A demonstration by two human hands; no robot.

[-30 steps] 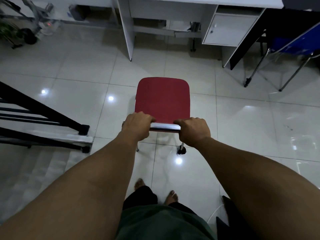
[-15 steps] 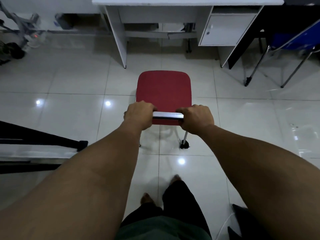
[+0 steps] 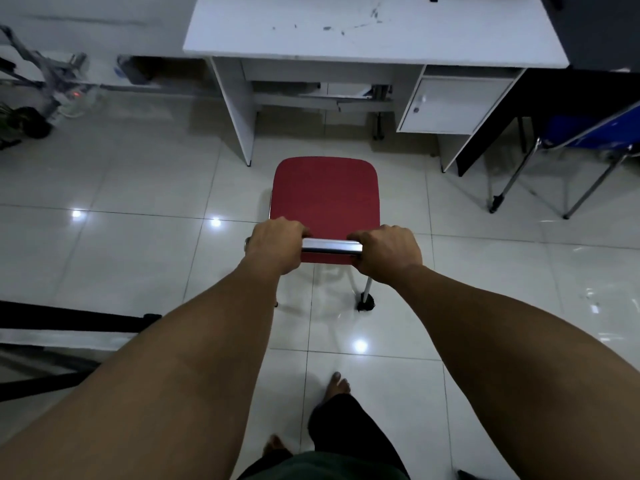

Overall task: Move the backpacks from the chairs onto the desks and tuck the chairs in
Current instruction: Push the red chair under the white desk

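Directly ahead, a white desk (image 3: 374, 32) is seen from above, its top scuffed with dark marks; a closed cabinet (image 3: 450, 103) is built in under its right side, and its contents cannot be seen. On the tiled floor (image 3: 121, 188) just short of the desk's open bay, a red chair (image 3: 325, 195) is placed, not yet tucked in. Its chrome back rail (image 3: 330, 245) is gripped at either end by the left hand (image 3: 275, 244) and the right hand (image 3: 388, 252), fingers curled tightly round it.
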